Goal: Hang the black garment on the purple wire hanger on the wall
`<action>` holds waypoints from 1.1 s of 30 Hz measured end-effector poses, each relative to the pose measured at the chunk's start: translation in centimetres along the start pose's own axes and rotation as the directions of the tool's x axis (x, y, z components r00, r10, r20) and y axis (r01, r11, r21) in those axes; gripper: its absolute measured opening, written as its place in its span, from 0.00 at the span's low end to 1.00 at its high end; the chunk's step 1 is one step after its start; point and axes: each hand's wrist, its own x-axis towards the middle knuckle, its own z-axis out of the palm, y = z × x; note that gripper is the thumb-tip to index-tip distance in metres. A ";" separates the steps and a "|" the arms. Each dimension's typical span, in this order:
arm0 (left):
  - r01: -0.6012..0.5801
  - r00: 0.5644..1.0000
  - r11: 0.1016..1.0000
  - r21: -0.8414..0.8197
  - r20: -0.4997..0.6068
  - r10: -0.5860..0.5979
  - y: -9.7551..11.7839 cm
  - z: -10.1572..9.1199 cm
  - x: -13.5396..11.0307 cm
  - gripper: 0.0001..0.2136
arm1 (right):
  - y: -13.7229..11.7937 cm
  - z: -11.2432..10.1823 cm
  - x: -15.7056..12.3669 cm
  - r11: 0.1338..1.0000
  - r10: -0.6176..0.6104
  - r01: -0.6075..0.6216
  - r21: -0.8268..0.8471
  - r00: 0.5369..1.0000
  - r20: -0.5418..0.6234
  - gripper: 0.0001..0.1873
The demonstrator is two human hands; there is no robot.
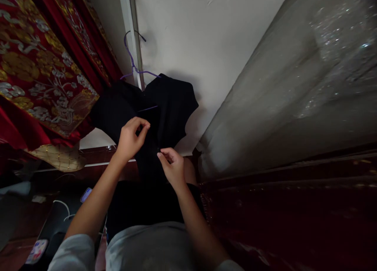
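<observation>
At the far left hangs a red curtain (38,74) with gold and silver flower embroidery. Below it, in shadow, a white cable (60,204) lies on a dark surface (55,227).

A purple hanger (132,63) is hooked high against the pale vertical frame (131,23). It carries the black garment (173,102), which hangs flat against the white wall (206,39). Hung this way, the garment apparently needs no support, and both hands are free for its front.

The left hand (131,139) is raised to the upper middle of the garment. Its grip is closed in a pinch, thumb against fingertips, on a fold of the black cloth.

The right hand (173,169) sits lower and just beside the left hand, at the garment's centre line. Its grip is likewise pinched on the cloth edge. Whether a small fastener lies between the fingers cannot be told. The two pinches, one above the other, appear to hold the front edge taut.

To the right, a grey glittering fabric (294,98) slopes down across the frame, above a dark red panel (294,208).
</observation>
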 end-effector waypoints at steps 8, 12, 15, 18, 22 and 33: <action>-0.166 0.909 0.986 -0.001 0.388 0.153 1.6 -1.0 -2.8 0.07 | -1.1 0.1 -0.3 0.998 -0.011 0.009 0.059 0.999 0.036 0.11; -0.287 0.888 0.958 0.008 0.376 0.263 0.7 -0.7 -3.8 0.06 | -1.2 -0.2 -0.3 0.998 0.012 -0.017 0.068 0.997 0.071 0.11; -0.364 0.876 0.932 0.000 0.341 0.342 0.0 -0.6 -3.8 0.06 | -1.3 -0.6 -0.2 1.000 -0.003 0.001 0.029 0.997 0.076 0.11; -0.337 0.890 0.941 -0.036 0.314 0.331 -0.2 -0.4 -3.6 0.06 | -1.5 -0.7 0.0 1.000 -0.004 0.003 0.012 0.997 0.075 0.11; -0.215 0.941 0.976 0.021 0.273 0.201 0.4 0.7 -3.9 0.07 | -1.8 -0.2 0.1 1.000 -0.026 0.027 -0.016 0.998 0.051 0.11; -0.040 0.952 0.997 0.071 -0.299 0.059 -2.1 1.8 3.2 0.08 | -1.6 -1.1 -0.4 0.972 -0.133 0.167 -0.168 0.972 0.195 0.08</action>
